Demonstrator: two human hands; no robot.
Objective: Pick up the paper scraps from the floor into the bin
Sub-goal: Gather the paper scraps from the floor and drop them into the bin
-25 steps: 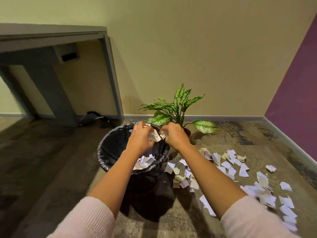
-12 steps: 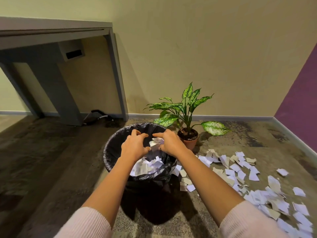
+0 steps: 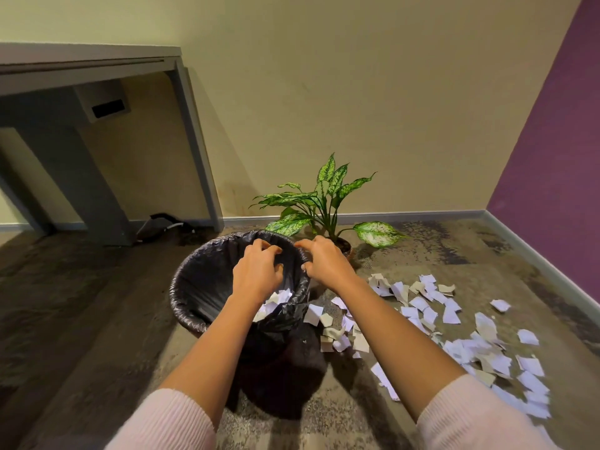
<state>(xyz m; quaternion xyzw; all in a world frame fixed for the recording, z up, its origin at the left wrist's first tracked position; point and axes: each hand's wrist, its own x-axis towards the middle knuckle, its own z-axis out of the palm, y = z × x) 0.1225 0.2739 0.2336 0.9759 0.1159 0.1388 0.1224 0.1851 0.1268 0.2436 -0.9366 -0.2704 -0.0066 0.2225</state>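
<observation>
Mottled brown-grey floor [image 3: 454, 261], littered on one side.

A bin [image 3: 201, 280] lined with a black bag stands on the floor near the middle, with a potted plant [image 3: 324, 203] just behind it by the wall. White and cream paper scraps [image 3: 470, 345] lie scattered across the floor to the right of the bin, the nearest ones touching its base, the rest spreading toward the purple wall. At the left a grey desk [image 3: 97, 196] stands on the floor, and a dark cable [image 3: 168, 222] lies beside its leg.
</observation>
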